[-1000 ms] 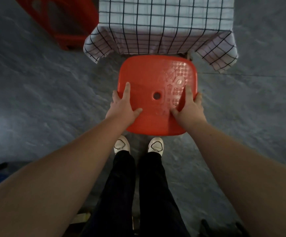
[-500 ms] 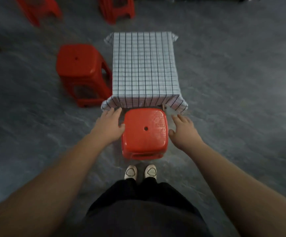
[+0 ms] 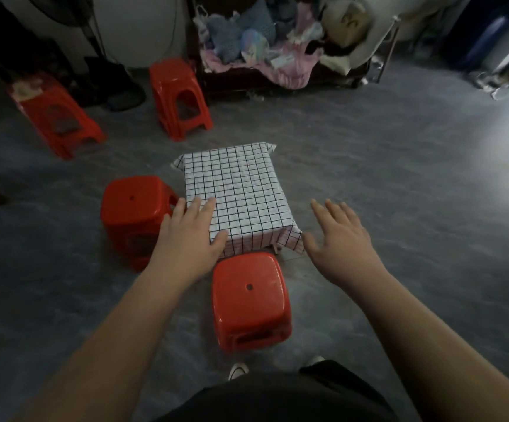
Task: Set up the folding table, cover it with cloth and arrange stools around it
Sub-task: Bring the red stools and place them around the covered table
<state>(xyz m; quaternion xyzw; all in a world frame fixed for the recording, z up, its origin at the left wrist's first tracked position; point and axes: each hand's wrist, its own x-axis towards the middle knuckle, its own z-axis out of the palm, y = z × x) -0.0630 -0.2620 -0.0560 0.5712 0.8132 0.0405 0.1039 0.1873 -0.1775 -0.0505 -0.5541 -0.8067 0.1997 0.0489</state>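
A small table stands on the grey floor, covered by a white cloth with a black grid [image 3: 241, 190]. One red plastic stool [image 3: 248, 300] sits against its near side, right in front of my feet. A second red stool [image 3: 134, 208] stands at the table's left side. My left hand [image 3: 187, 236] hovers with straight fingers above the table's near left corner, holding nothing. My right hand [image 3: 338, 239] hangs open in the air to the right of the table, also empty.
Two more red stool stacks stand further back, one at the far left [image 3: 55, 114] and one behind the table [image 3: 178, 95]. A dark rack piled with clothes [image 3: 265, 47] lines the back wall. Bare grey floor [image 3: 399, 193] stretches to the right.
Both hands let go of the near stool, which now stands at the table's near side. My hands lifted and spread apart as the view rose and drew back.
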